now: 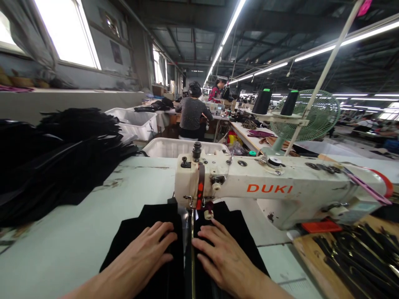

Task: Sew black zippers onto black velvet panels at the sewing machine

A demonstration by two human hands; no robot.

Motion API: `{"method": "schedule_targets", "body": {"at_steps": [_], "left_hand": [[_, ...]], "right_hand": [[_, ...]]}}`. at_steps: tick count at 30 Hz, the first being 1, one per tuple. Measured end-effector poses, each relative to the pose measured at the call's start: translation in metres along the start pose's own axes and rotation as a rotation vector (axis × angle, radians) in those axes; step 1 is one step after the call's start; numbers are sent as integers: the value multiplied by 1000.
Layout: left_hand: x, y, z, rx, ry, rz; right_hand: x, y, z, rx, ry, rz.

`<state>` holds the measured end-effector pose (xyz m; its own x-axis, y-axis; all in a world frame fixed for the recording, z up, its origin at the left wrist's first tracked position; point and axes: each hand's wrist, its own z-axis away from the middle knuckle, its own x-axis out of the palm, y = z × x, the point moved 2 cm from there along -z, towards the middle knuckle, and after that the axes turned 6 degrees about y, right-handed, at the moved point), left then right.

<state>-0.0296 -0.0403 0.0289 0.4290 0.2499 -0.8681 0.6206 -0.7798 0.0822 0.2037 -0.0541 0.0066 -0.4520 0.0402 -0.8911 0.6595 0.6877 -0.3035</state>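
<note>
Black fabric [140, 222] lies flat under the head of a white sewing machine [230, 178]. Down its middle runs a zipper [193, 265] with gold-coloured teeth, leading up to the presser foot area, where the needle is too small to make out. My left hand [152, 245] rests on the fabric left of the zipper, fingers stretched out and slightly bent. On the other side my right hand [220, 253] presses flat with spread fingers, its fingertips close to the zipper's edge. Neither hand grips anything.
Black cut pieces [62, 162] are heaped at the left. More zippers [361, 257] lie on a wooden board at the right, near pink-handled tweezers [368, 185] on the machine. Behind stand a white bin [183, 145], thread cones [262, 101], a fan [321, 114] and a seated person [193, 114].
</note>
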Motion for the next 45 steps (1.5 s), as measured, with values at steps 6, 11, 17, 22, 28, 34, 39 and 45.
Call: {"method": "schedule_targets", "body": {"at_steps": [6,11,17,22,28,34,39,45], "left_hand": [[-10,-9,-3,-28,-126,114],[-1,-33,-22,-86,-236,189],[9,-52,-40,-108,-309,245],[16,-61,-42,-139,-350,299],[21,-72,-44,-107,-349,432],[15,-67,-28,-138,-243,484],[2,-65,-25,-88,-273,479],[-13,-59,-38,16,-359,450]], "right_hand": [[-2,6,1,2,-4,5],[-3,6,2,35,-12,-22],[-8,1,-1,81,-57,-57],[-7,-4,-1,89,-84,-81],[-9,-4,2,95,-123,-96],[-7,-6,5,103,-66,-81],[-5,-7,7,65,11,-62],[-6,-46,-4,291,273,-251]]}}
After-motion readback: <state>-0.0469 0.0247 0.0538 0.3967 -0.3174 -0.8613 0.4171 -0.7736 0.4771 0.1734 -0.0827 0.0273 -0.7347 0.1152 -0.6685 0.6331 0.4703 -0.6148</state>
